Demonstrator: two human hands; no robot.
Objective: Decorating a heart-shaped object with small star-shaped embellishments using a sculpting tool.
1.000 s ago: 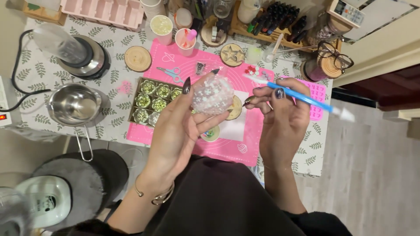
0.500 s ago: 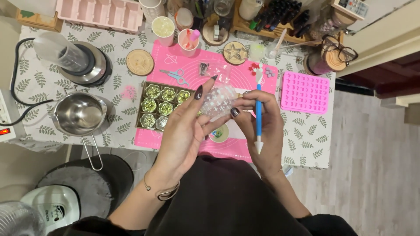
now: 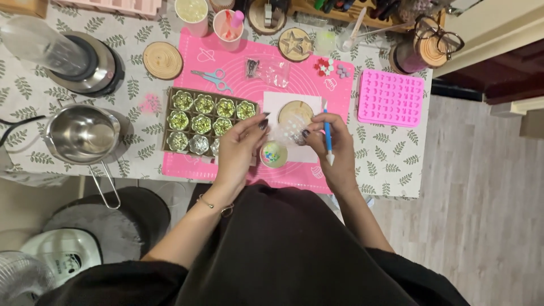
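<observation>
At the near edge of the desk [image 3: 391, 170], over a pink silicone mat [image 3: 238, 62], a small clear plastic bag [image 3: 288, 131] is held between both hands. The left hand [image 3: 241, 148] is curled, its thumb and fingertips pinched on the left side of the bag. The right hand [image 3: 333, 148] is closed too: its fingertips are pinched on the bag's right side, and a blue pen-like tool [image 3: 327, 133] with a white tip is gripped upright in the same hand. What the bag contains cannot be told.

Just below the bag, a small round cup [image 3: 273, 154] with pale, speckled contents is seen on the mat, between the two hands. Behind the bag, a round wooden disc [image 3: 294, 110] lies on a white sheet [image 3: 277, 102]. To the left of the left hand, a brown tray [image 3: 170, 122] of flower-shaped metal cups [image 3: 204, 105] filled with greenish material is set on the mat, touching the hand's edge.

Near the left edge of the desk, a steel pot [image 3: 82, 136] with a long handle is placed, with a round appliance [image 3: 85, 62] behind it. Small scissors [image 3: 212, 79] lie on the mat's far part, and a pink silicone mould [image 3: 391, 97] rests towards the right edge, well apart from the hands. Spectacles [image 3: 439, 37] are perched on a jar at the far right corner.
</observation>
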